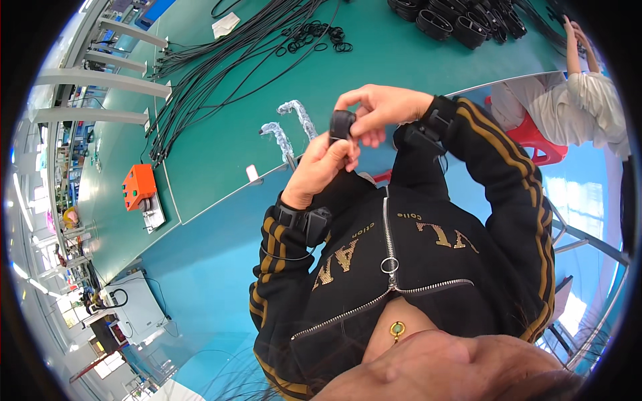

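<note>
Elbows bent, we hold a compact black coil [342,125] near the green surface [401,67]'s edge, our left hand [322,165] gripping its near end, our right hand [381,115] pinching its side.

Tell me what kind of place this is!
Probably a factory workroom: long black cables lie on a green worktable, coiled bundles are piled farther right, and another person sits nearby.

Looks like a factory workshop: long green bench [221,154], loose black cables [257,25], heaped coils [435,25], seated co-worker [588,100] alongside.
</note>
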